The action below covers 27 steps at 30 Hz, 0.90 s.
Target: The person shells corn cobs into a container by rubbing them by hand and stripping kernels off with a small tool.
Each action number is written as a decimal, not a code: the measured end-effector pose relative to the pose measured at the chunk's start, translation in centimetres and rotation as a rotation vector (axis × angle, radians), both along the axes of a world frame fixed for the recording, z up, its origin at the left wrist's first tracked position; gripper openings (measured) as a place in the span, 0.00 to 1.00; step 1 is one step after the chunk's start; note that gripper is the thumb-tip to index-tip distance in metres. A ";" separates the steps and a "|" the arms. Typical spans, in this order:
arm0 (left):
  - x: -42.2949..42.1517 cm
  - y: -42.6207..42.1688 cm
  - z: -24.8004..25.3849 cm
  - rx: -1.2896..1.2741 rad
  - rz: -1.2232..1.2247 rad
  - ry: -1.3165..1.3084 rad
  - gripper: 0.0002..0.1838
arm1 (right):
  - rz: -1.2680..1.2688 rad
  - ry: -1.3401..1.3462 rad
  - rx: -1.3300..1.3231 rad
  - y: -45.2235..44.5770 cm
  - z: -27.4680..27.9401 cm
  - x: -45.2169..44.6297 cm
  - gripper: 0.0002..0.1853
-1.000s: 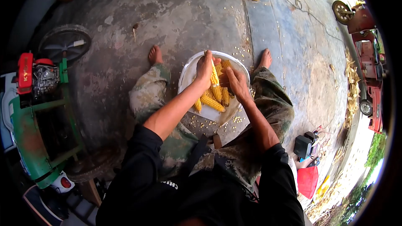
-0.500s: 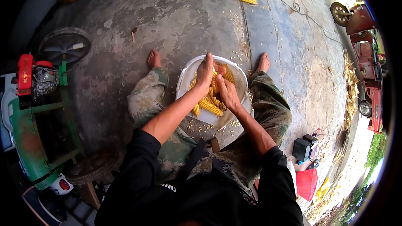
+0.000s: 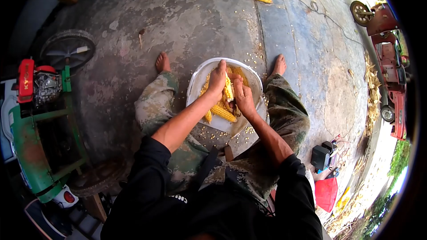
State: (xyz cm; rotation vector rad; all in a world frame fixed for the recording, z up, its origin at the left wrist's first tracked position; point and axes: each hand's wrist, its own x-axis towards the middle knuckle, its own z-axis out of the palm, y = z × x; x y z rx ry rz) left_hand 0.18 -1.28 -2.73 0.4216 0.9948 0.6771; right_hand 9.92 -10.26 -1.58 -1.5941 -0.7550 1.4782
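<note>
Left hand [image 3: 217, 81]: fingers clamped on a long yellow kernelled maize cob [image 3: 228, 90], above a round white plastic basin [image 3: 199, 80]. Right hand [image 3: 245, 101]: thumb newly shifted outward, exposing more kernels to work; its grip cannot be told.

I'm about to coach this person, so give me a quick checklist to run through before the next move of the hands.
1. Left hand has hold of a cob: ok.
2. Right hand close at the cob's side: ok.
3. Right hand's grip firm: cannot tell, its fingers are partly hidden.
4. Basin beneath both hands: ok.
5. All kernels inside the basin: not ok, some lie on the floor.
6. Feet clear of the basin: ok, one on either side.
</note>
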 end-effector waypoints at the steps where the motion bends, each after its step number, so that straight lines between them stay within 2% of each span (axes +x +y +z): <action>1: 0.0 0.1 0.2 -0.016 0.005 -0.022 0.24 | 0.001 -0.001 0.002 0.1 0.1 0.0 0.33; 3: 0.0 0.2 -0.9 0.073 -0.008 0.052 0.24 | -0.077 0.054 0.154 0.3 0.4 -0.2 0.34; 5: 0.2 0.0 -2.2 0.194 -0.048 0.222 0.23 | -0.038 -0.044 0.136 0.5 0.3 0.0 0.34; 7: 0.3 -0.3 -2.2 0.162 -0.059 0.144 0.23 | 0.039 -0.238 0.092 0.6 0.1 0.3 0.36; 8: 0.4 -0.5 -2.2 0.131 -0.068 0.068 0.23 | 0.040 -0.238 0.090 0.6 0.0 0.3 0.36; 12: 0.4 -0.9 -1.6 0.127 -0.079 0.048 0.24 | 0.006 -0.210 0.164 0.5 -0.9 0.1 0.33; 14: 0.3 -1.0 -1.7 0.167 -0.077 0.121 0.24 | -0.055 -0.327 0.370 0.4 -1.0 -0.1 0.30; 16: 0.4 -1.0 -1.7 0.207 -0.076 0.196 0.24 | -0.058 -0.294 0.348 0.3 -1.7 0.1 0.29; 19: 0.6 -0.9 -1.7 0.167 -0.052 0.118 0.24 | -0.041 -0.233 0.328 0.3 -1.9 0.5 0.28; 22: 0.6 -0.6 -1.9 0.314 -0.106 0.230 0.24 | -0.037 -0.201 0.304 0.8 -1.1 0.6 0.30; 24: 0.5 -0.5 -2.0 0.084 -0.088 0.014 0.24 | -0.047 -0.197 0.277 0.9 -0.9 0.7 0.32; 26: 0.4 -0.9 -1.9 0.150 -0.145 0.005 0.24 | 0.056 -0.139 0.069 0.8 -1.1 1.2 0.35; 27: 0.5 -1.0 -1.8 0.217 -0.205 -0.004 0.23 | 0.057 -0.139 0.069 0.8 -0.9 1.3 0.35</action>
